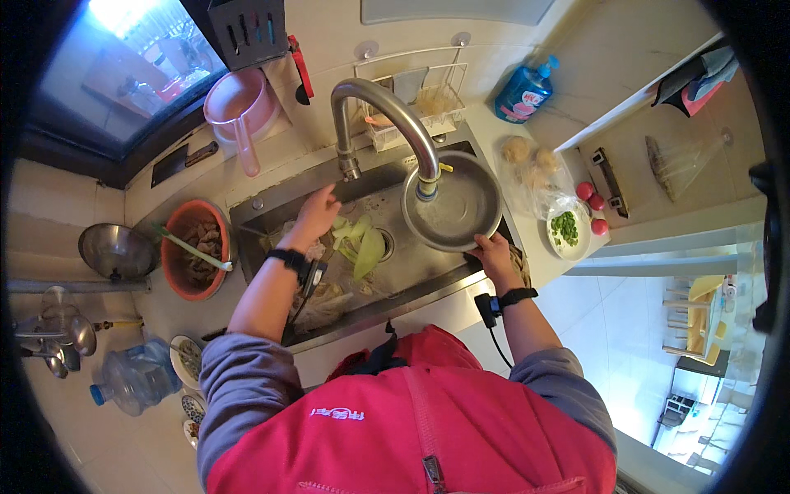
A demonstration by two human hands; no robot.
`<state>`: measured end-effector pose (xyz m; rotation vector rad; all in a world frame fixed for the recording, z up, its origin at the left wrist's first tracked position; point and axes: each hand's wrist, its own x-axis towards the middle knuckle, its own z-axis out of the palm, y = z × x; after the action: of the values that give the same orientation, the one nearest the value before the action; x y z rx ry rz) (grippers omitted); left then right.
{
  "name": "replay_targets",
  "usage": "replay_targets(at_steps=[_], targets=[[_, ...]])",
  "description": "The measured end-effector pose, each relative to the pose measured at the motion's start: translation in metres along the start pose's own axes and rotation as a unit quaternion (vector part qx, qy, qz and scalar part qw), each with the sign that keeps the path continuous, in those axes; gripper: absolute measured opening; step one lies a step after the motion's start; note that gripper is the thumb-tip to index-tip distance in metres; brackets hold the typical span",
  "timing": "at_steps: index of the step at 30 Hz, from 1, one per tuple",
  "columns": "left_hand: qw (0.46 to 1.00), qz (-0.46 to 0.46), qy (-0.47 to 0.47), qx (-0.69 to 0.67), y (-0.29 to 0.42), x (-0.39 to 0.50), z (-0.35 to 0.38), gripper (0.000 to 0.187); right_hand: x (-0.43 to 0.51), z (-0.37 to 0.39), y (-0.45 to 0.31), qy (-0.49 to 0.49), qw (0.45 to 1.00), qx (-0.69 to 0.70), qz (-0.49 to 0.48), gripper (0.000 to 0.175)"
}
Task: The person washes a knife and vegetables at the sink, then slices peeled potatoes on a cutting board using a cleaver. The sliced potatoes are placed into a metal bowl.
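Note:
My right hand (490, 250) grips the near rim of a round metal basin (460, 216), which is tilted over the right part of the steel sink (401, 281). The basin looks empty apart from a wet sheen. My left hand (319, 212) is over the left part of the sink, fingers somewhat spread, with nothing seen in it. Below the faucet's curved neck (395, 102), green leaf pieces (367, 250) lie on the sink floor beside the drain (386, 244). A crumpled clear plastic bag (321, 305) lies in the near left corner.
Left of the sink stands a red-orange basin (170, 272) of meat chunks with a green onion stalk (194, 248) across it. A cleaver (185, 162) and a pink dipper (237, 102) are behind. At right are a blue soap bottle (523, 92), bagged food (534, 163) and a plate (571, 252) of chopped greens.

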<state>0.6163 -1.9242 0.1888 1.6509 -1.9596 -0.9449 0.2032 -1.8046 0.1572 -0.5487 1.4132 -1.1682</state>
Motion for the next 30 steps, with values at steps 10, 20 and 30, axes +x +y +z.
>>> replay_targets(at_steps=[10,20,30], targets=[[0.936,-0.236,0.060,-0.254,-0.046,-0.160,-0.001,0.031,0.023,0.056,0.026,-0.064,0.992,0.100,0.037,0.011],[0.928,-0.244,0.031,-0.280,-0.048,-0.176,0.015,0.030,0.039,0.055,0.028,0.062,0.953,0.267,0.125,0.020],[0.915,-0.252,-0.007,-0.315,-0.060,-0.171,0.020,0.029,0.042,0.043,0.010,0.069,0.966,0.203,0.142,0.021]])
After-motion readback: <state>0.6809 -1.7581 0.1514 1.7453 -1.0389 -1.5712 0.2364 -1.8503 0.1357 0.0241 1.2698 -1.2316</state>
